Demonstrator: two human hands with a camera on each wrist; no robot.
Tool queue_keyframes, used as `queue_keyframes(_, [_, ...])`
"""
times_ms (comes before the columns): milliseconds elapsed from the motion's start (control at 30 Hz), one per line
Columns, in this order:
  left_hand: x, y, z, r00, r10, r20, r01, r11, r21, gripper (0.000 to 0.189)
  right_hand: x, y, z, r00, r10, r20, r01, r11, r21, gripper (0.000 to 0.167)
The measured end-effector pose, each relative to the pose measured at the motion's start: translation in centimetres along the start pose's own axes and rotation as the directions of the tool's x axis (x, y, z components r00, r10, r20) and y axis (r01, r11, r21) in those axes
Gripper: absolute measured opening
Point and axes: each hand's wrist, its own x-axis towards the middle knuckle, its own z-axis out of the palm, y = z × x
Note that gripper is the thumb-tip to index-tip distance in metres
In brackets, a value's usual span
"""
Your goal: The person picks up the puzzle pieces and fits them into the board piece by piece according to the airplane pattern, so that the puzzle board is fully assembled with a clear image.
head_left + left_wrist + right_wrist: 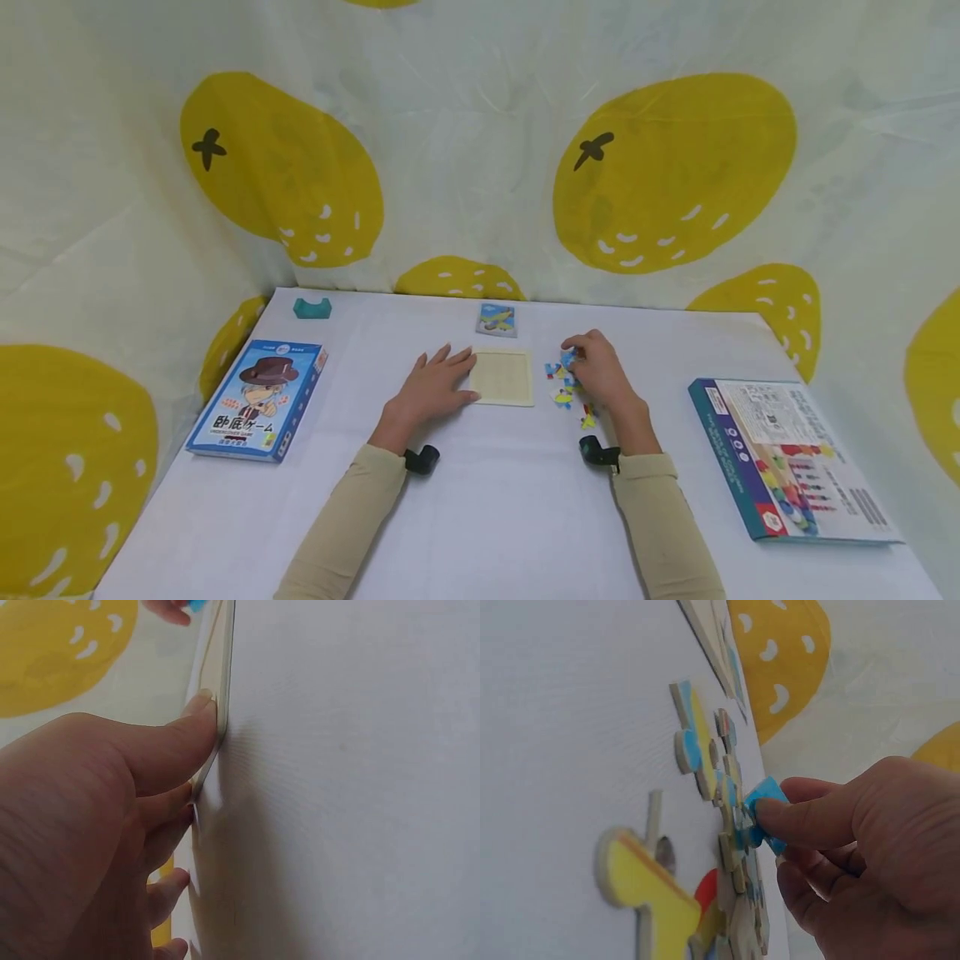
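A pale wooden puzzle tray [501, 379] lies flat on the white table. My left hand [437, 386] rests at its left edge with fingers spread; the left wrist view shows the thumb [176, 746] touching the frame's rim. To the right of the tray lies a loose cluster of colourful jigsaw pieces [562, 398]. Over that cluster my right hand [597, 368] pinches a blue puzzle piece [766, 796] between thumb and fingers. A yellow piece [649, 881] lies nearer the right wrist camera. Some pieces are hidden behind the right hand.
Behind the tray is a small picture card with an airplane [497, 320]. A blue game box [258, 400] lies at left, with a teal notched block [312, 308] behind it. At right lies a larger flat box [795, 458]. A fruit-patterned curtain [465, 167] hangs behind the table.
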Motion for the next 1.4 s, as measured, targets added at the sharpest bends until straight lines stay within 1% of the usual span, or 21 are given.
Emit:
queue_keyframes(100, [0.0, 0.0, 0.1, 1.000, -0.002, -0.003, 0.002, 1.000, 0.003, 0.074, 0.0, -0.2, -0.4, 1.000, -0.021, -0.014, 0.021, 1.000, -0.015, 0.026])
queue_keyframes(200, [0.0, -0.1, 0.2, 1.000, -0.001, -0.005, 0.001, 1.000, 0.001, 0.075, -0.3, -0.8, -0.7, 0.999, -0.046, -0.025, 0.046, 0.999, 0.001, 0.019])
queue_keyframes(300, [-0.1, -0.3, 0.2, 1.000, 0.007, -0.012, -0.007, 1.000, -0.001, 0.074, -0.5, -1.9, -0.8, 0.998, -0.056, -0.037, 0.058, 0.996, 0.062, 0.016])
queue_keyframes(367, [-0.1, -0.4, 0.2, 1.000, 0.011, -0.014, -0.011, 1.000, 0.003, 0.074, -0.5, -2.7, -0.5, 0.998, -0.046, -0.041, 0.051, 0.992, 0.115, 0.013])
queue_keyframes(467, [-0.2, -0.6, 0.2, 1.000, 0.012, -0.010, -0.012, 1.000, 0.012, 0.075, -0.3, -3.8, 0.3, 1.000, -0.006, -0.030, 0.011, 0.982, 0.188, 0.011])
queue_keyframes(567, [-0.3, -0.7, 0.1, 1.000, 0.010, 0.000, -0.010, 1.000, 0.012, 0.076, 0.1, -4.6, 1.5, 0.999, 0.035, -0.020, -0.029, 0.973, 0.231, 0.010])
queue_keyframes(767, [-0.3, -0.9, 0.0, 1.000, 0.011, 0.000, -0.011, 1.000, 0.005, 0.077, 1.0, -6.3, 4.0, 0.998, 0.060, -0.022, -0.052, 0.962, 0.267, 0.008])
queue_keyframes(900, [-0.1, -1.1, 0.2, 1.000, 0.017, -0.007, -0.017, 1.000, 0.008, 0.077, 1.2, -7.2, 5.5, 0.997, 0.064, -0.050, -0.049, 0.963, 0.263, 0.010])
queue_keyframes(1000, [-0.1, -1.1, 0.4, 1.000, 0.021, -0.014, -0.021, 1.000, 0.007, 0.077, 1.3, -7.6, 6.5, 0.992, 0.080, -0.099, -0.055, 0.972, 0.229, 0.010])
queue_keyframes(1133, [-0.2, -1.0, 0.3, 0.999, 0.028, -0.022, -0.028, 1.000, 0.002, 0.077, 1.3, -8.2, 7.3, 0.988, 0.106, -0.116, -0.079, 0.973, 0.215, 0.009])
queue_keyframes(1300, [-0.2, -0.7, 0.2, 0.999, 0.043, -0.028, -0.044, 0.999, -0.009, 0.077, 1.6, -8.9, 7.8, 0.989, 0.088, -0.121, -0.062, 0.978, 0.201, 0.011])
queue_keyframes(1400, [-0.1, -0.5, 0.2, 0.999, 0.047, -0.023, -0.047, 0.999, -0.010, 0.077, 1.8, -9.2, 8.2, 0.990, 0.064, -0.128, -0.042, 0.985, 0.168, 0.011])
